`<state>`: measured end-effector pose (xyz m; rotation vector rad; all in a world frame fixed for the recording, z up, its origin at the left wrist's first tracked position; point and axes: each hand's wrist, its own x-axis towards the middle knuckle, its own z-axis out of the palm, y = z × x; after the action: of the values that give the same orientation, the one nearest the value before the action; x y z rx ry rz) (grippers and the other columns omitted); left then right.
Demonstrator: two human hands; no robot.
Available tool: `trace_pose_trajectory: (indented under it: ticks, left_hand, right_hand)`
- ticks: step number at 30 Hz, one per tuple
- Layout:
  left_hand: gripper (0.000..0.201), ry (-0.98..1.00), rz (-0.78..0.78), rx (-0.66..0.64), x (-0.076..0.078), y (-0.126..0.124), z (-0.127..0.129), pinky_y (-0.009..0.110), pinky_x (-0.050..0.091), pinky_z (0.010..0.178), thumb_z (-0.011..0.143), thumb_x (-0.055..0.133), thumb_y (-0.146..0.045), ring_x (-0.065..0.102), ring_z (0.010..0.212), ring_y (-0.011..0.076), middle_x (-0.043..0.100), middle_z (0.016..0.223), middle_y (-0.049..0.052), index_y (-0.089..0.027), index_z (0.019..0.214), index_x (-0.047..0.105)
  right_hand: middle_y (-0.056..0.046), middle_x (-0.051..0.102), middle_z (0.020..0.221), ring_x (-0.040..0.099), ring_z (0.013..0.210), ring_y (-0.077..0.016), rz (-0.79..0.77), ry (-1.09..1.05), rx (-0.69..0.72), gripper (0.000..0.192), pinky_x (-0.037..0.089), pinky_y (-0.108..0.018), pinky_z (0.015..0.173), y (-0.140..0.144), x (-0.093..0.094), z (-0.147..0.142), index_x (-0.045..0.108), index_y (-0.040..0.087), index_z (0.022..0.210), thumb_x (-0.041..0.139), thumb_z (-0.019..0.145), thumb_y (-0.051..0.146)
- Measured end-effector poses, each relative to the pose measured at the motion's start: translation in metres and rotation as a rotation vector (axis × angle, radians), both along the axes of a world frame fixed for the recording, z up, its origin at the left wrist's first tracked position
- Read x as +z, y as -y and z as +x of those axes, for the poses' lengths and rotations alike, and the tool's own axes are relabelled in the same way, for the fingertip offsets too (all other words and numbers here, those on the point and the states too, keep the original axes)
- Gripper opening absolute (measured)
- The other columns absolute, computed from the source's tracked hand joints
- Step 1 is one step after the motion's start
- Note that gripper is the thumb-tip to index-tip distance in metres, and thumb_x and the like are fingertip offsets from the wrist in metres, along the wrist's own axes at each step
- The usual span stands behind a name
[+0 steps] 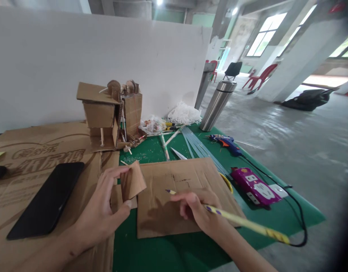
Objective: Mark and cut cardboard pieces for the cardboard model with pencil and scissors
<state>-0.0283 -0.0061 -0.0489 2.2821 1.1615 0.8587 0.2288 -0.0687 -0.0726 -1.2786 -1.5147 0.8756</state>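
Cardboard sheet (162, 181) under your right hand (200, 210)

It lay on the green table (128, 243), right of your left hand (104, 207), which held a cardboard piece (133, 181); your nearer right hand gripped a pencil (236, 217) slanting across it, tip leftward.

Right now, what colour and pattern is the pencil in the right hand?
The pencil is pale yellow with purplish spots, seen in the head view.
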Motion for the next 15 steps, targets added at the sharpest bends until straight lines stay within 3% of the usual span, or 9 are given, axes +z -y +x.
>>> trace_pose_trajectory:
  ticks: [2,4,5,7,9,15]
  left_hand:
    - [0.051,0.006,0.009,-0.008,-0.001,-0.001,0.000,0.053,0.041,0.106,0.085,0.054,-0.024,0.047,0.125,0.0301,0.046,0.132,0.009,-0.029,0.132,0.036]
    - [0.050,0.021,0.020,-0.012,-0.002,-0.002,-0.001,0.053,0.041,0.105,0.085,0.054,-0.024,0.047,0.124,0.0293,0.046,0.131,0.009,-0.028,0.132,0.036]
    - [0.049,0.029,0.023,-0.011,-0.003,-0.002,-0.001,0.052,0.041,0.105,0.086,0.055,-0.025,0.047,0.124,0.0290,0.045,0.131,0.009,-0.027,0.131,0.036]
    - [0.050,0.036,0.020,-0.016,-0.004,-0.002,-0.001,0.053,0.041,0.106,0.086,0.056,-0.026,0.047,0.124,0.0288,0.045,0.131,0.009,-0.028,0.132,0.036]
    - [0.051,0.040,0.013,-0.028,-0.004,-0.002,-0.001,0.053,0.041,0.106,0.087,0.056,-0.026,0.047,0.124,0.0290,0.045,0.132,0.009,-0.028,0.133,0.034]
    - [0.050,0.039,0.008,-0.065,0.000,0.001,-0.002,0.053,0.041,0.106,0.087,0.054,-0.024,0.046,0.126,0.0287,0.043,0.133,0.010,-0.028,0.132,0.031]
  right_hand:
    - [-0.005,0.071,0.069,0.067,0.064,-0.0176,0.173,0.268,0.114,0.035,0.051,-0.027,0.060,0.009,0.004,0.001,0.072,0.022,0.081,0.050,0.098,0.044]
    - [-0.008,0.075,0.094,0.069,0.091,-0.0241,0.245,0.537,0.204,0.013,0.053,-0.034,0.079,0.019,0.009,0.001,0.071,0.023,0.095,0.060,0.094,0.030]
    - [-0.009,0.074,0.106,0.066,0.104,-0.0275,0.256,0.648,0.229,0.014,0.051,-0.040,0.088,0.024,0.011,0.001,0.069,0.023,0.103,0.062,0.091,0.026]
    - [-0.008,0.069,0.125,0.057,0.122,-0.0317,0.274,0.827,0.241,0.031,0.046,-0.050,0.101,0.031,0.012,0.003,0.063,0.024,0.117,0.060,0.087,0.017]
    - [-0.007,0.064,0.135,0.055,0.126,-0.0327,0.301,0.971,0.223,0.045,0.045,-0.057,0.103,0.036,0.010,0.008,0.059,0.024,0.125,0.051,0.083,0.008]
    - [-0.014,0.062,0.135,0.063,0.116,-0.0342,0.412,1.272,0.208,0.068,0.059,-0.053,0.089,0.041,-0.002,0.020,0.053,0.010,0.134,0.044,0.067,0.001]
